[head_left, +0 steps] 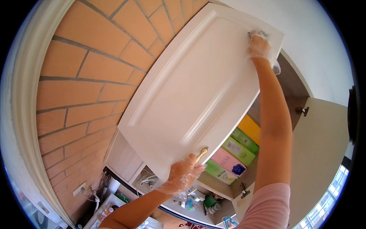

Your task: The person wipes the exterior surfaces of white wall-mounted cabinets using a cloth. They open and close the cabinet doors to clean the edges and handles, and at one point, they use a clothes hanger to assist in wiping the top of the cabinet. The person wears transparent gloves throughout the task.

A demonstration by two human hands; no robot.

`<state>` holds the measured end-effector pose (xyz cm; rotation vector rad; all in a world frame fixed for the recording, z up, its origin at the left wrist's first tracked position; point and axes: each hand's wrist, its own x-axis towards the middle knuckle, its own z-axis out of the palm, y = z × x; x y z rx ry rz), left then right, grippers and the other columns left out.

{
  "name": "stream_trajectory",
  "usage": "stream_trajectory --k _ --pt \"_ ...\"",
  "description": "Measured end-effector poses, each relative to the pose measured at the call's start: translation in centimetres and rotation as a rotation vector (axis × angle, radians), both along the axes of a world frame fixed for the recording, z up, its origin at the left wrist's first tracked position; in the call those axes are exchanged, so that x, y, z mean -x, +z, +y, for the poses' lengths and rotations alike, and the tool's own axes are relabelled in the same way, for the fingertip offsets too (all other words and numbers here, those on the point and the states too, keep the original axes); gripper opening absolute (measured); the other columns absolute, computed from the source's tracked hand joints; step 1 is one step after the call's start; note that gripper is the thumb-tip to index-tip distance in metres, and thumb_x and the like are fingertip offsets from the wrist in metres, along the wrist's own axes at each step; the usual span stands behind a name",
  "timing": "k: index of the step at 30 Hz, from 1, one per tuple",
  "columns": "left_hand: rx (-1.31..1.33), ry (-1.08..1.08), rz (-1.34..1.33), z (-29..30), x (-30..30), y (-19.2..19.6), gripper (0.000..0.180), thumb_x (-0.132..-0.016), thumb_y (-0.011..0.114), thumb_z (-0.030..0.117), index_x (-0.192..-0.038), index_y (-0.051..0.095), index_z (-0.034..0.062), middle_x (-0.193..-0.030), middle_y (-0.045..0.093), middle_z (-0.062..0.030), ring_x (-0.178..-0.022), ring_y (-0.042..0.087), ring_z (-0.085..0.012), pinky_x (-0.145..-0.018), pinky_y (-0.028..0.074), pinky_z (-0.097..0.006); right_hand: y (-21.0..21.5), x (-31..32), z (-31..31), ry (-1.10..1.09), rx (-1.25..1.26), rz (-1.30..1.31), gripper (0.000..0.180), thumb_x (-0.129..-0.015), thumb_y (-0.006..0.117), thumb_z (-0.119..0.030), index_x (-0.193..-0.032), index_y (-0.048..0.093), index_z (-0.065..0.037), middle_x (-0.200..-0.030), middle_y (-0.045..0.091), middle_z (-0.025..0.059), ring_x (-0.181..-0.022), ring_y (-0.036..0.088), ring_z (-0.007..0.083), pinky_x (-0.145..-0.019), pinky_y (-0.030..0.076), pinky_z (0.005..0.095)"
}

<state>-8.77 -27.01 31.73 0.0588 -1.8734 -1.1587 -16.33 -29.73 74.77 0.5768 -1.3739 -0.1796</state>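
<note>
A white cabinet door [175, 87] with a raised frame stands swung open in front of me. My left hand [182, 173], in a thin clear plastic glove, is closed around the lower end of its gold-coloured handle [203, 151]. High up, my right hand [259, 46], also gloved in clear plastic, presses a crumpled white and green cloth [264, 34] to the door's upper corner. Its fingers are bent over the cloth and partly hidden. The right forearm crosses in front of the open cabinet.
Several green, pink and yellow packs [238, 149] fill a cabinet shelf. Another door [324, 145] hangs open at the right on metal hinges [302, 111]. Orange tiled wall [85, 91] lies at the left. Cables [148, 178] and small items occupy lower compartments; bottles stand below.
</note>
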Motion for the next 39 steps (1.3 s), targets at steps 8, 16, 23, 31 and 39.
stream_trajectory --k 8,16,23,31,39 --pt "-0.003 0.106 -0.037 0.4 4.5 -0.7 0.032 -0.078 0.066 0.027 -0.088 0.050 0.0018 -0.072 0.062 -0.0147 -0.069 0.062 -0.0350 -0.065 0.048 -0.044 -11.7 3.7 1.2 0.164 -0.125 0.013 0.024 -0.082 0.048 -0.008 -0.104 0.054 -0.002 -0.100 0.058 0.0148 -0.091 0.059 0.0255 -0.074 0.052 0.0360" --pt "-0.065 0.153 -0.028 0.2 9.3 -2.1 0.026 -0.079 0.062 0.020 -0.090 0.048 0.0015 -0.078 0.061 -0.0200 -0.078 0.060 -0.0394 -0.069 0.047 -0.046 -26.8 7.2 2.7 0.428 -0.405 -0.316 0.021 -0.080 0.046 -0.003 -0.097 0.057 -0.006 -0.092 0.058 0.0134 -0.089 0.058 0.0262 -0.073 0.050 0.0358" --pt "0.060 0.214 0.079 -0.7 12.5 -2.5 0.028 -0.078 0.058 0.020 -0.098 0.050 0.0017 -0.083 0.059 -0.0219 -0.085 0.056 -0.0413 -0.073 0.045 -0.046 -32.3 5.2 8.3 1.392 0.011 -1.459 0.025 -0.089 0.051 -0.010 -0.113 0.053 -0.005 -0.098 0.060 0.0059 -0.087 0.060 0.0167 -0.079 0.051 0.0301" --pt "-0.720 -0.267 0.281 -1.4 9.5 -3.8 0.032 -0.079 0.063 0.007 -0.110 0.056 0.0030 -0.101 0.060 -0.0053 -0.091 0.056 -0.0139 -0.073 0.047 -0.028 -37.7 0.1 17.2 2.060 0.626 -1.954 0.021 -0.090 0.054 -0.016 -0.106 0.054 -0.002 -0.094 0.061 0.0074 -0.078 0.061 0.0147 -0.066 0.055 0.0242" --pt "-0.323 -0.642 -0.128 4.9 -5.7 -6.8 0.051 -0.084 0.060 0.008 -0.131 0.039 0.0021 -0.121 0.051 -0.0127 -0.098 0.057 -0.0167 -0.082 0.048 -0.029 -46.4 -3.1 21.2 1.582 0.676 -2.036 0.026 -0.087 0.059 -0.016 -0.104 0.054 0.002 -0.091 0.060 0.0081 -0.076 0.060 0.0129 -0.063 0.053 0.0215"
